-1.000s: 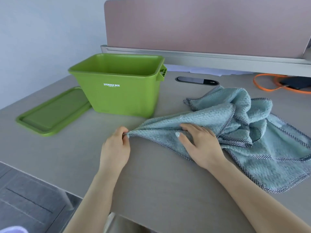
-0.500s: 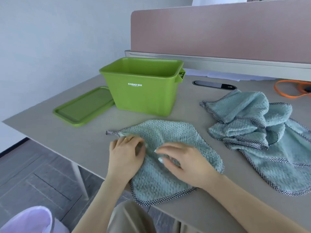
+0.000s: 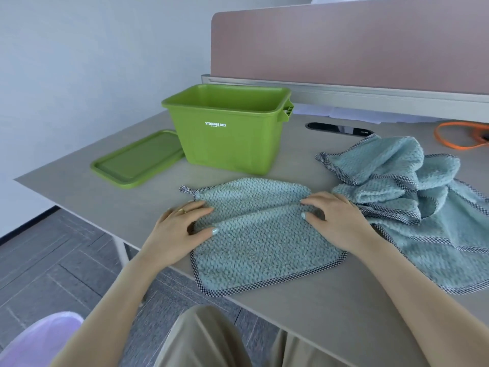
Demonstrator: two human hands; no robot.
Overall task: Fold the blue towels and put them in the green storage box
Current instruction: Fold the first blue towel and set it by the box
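Lying flat at the left of the worktop (image 3: 79,197), a green lid (image 3: 137,160), its far corner just beside the green storage box (image 3: 227,139); standing upright and uncovered, that box, lettered "STORAGE BOX" on its near wall; spread on the worktop just in front of the box, one blue towel (image 3: 264,242) with a checked hem and a raised crease across its middle; gripping the towel's left edge at that crease, the left hand (image 3: 177,229), thumb and fingers curled onto the cloth, ring on one finger; pinching the right end of the same crease, the right hand (image 3: 336,221); heaped and crumpled to the right, touching the spread towel's right side, more blue towels (image 3: 412,197); coiled at the far right, an orange cable (image 3: 455,140).
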